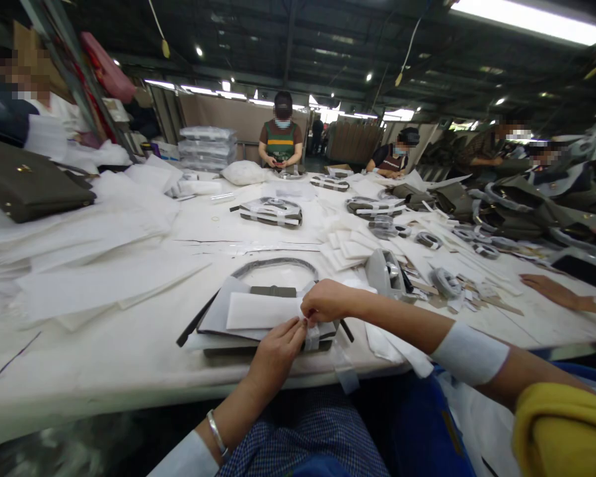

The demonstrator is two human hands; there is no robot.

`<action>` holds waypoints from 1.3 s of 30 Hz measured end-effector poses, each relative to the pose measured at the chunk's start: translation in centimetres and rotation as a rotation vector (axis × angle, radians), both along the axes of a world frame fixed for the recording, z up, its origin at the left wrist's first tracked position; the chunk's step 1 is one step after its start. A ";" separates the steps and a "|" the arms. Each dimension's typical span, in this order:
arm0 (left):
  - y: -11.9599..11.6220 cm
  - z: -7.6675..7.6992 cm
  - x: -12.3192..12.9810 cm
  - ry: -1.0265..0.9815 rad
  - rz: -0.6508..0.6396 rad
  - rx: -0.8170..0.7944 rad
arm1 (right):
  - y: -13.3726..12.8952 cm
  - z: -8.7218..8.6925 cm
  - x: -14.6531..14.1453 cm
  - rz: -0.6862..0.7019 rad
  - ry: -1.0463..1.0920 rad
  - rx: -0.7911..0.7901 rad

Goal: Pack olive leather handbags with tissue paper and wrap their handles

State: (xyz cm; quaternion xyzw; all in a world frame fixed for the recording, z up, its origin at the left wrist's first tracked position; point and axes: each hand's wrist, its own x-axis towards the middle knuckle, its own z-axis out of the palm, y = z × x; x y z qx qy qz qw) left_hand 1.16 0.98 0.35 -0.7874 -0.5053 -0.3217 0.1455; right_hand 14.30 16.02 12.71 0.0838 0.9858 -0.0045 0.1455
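Note:
A dark olive handbag [273,291] lies flat before me at the table's front edge, its looped handle [278,262] wrapped in clear film. On it are grey-white paper [218,315] and a white foam sheet [258,313]. My right hand [330,301] is closed in a pinch at the foam's right end; what lies between its fingertips is hidden. My left hand [278,351] rests its stretched fingers on the foam's lower right edge, tips meeting the right hand's. Clear tape [314,336] crosses the bag just beside them.
A grey tape dispenser [385,273] stands right of the bag, near stacked foam pieces [347,246]. White sheets [109,265] cover the left side. More wrapped bags [273,212] lie farther back. A co-worker's hand [549,290] rests at right; a blue bin [427,424] is below.

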 end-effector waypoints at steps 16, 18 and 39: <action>-0.2 0.6 0.3 -0.016 -0.010 -0.051 | 1.6 -0.3 -5.8 0.101 -0.250 0.071; -0.2 0.4 0.2 -0.028 -0.011 -0.031 | 1.6 -0.3 -5.8 0.112 -0.247 0.085; -0.1 0.4 0.7 -0.086 0.008 0.023 | 9.6 -3.1 -4.8 -0.259 0.061 -0.283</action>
